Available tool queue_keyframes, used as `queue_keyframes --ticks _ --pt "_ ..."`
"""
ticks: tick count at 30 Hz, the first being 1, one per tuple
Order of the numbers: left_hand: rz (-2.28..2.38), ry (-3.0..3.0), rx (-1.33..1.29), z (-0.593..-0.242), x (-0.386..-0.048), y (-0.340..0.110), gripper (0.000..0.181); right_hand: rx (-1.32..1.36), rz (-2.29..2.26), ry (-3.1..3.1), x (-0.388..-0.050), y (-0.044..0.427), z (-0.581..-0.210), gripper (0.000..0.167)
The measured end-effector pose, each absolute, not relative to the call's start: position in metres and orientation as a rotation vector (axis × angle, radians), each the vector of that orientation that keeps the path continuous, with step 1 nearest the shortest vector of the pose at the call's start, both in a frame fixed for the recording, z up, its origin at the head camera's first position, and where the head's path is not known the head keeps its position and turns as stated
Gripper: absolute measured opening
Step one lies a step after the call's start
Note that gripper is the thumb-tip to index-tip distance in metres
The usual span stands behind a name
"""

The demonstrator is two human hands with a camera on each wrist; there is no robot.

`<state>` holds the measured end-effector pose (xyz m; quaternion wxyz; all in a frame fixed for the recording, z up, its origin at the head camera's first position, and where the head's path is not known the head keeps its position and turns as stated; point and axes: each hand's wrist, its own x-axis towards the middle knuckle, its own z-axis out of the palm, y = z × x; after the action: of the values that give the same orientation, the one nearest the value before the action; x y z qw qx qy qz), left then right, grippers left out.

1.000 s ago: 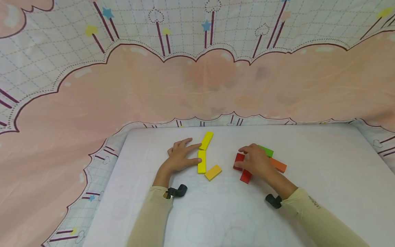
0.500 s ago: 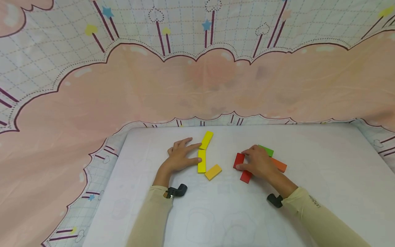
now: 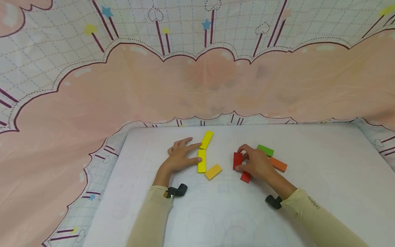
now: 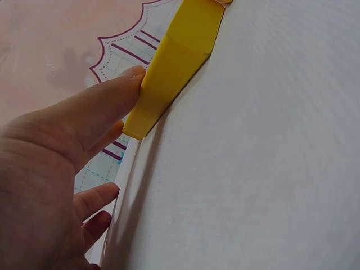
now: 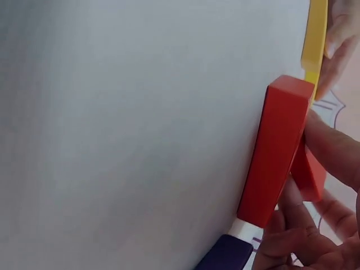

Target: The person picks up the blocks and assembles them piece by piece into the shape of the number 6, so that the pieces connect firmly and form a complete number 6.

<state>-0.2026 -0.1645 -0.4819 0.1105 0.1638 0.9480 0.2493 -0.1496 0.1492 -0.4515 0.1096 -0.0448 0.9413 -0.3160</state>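
My right hand (image 3: 256, 163) pinches a red wooden block (image 3: 237, 161) at its ends, between thumb and a fingertip. A second red block (image 3: 246, 177) lies under that hand, larger in the right wrist view, where the held red block (image 5: 308, 175) is partly behind it. My left hand (image 3: 179, 159) has its fingers spread; the thumb touches a yellow block (image 3: 202, 163) and the index finger touches another yellow block (image 3: 207, 140) beyond it. In the left wrist view the thumb meets the yellow block's (image 4: 163, 79) side. An orange-yellow block (image 3: 213, 172) lies beside the nearer yellow one.
Behind the right hand lie a green block (image 3: 265, 150) and an orange block (image 3: 278, 164). A dark purple block (image 5: 226, 253) shows at the bottom of the right wrist view. The white table (image 3: 216, 212) meets a patterned cloth (image 3: 197, 89) at the back.
My right hand has taken hold of the red block and turned it more upright in line; its index finger has arched over the far end. The left hand and yellow blocks have stayed still.
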Motion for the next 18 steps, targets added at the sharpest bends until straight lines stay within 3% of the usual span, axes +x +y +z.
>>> queue_keyframes --ticks 7,18 --pt "0.711 2.792 0.481 -0.482 -0.203 -0.164 0.066 -0.162 -1.074 2.765 -0.145 0.147 -0.453 0.046" --pt "0.719 2.795 0.486 -0.482 -0.202 -0.164 0.066 -0.144 -1.3 2.645 -0.136 0.129 -0.451 0.045"
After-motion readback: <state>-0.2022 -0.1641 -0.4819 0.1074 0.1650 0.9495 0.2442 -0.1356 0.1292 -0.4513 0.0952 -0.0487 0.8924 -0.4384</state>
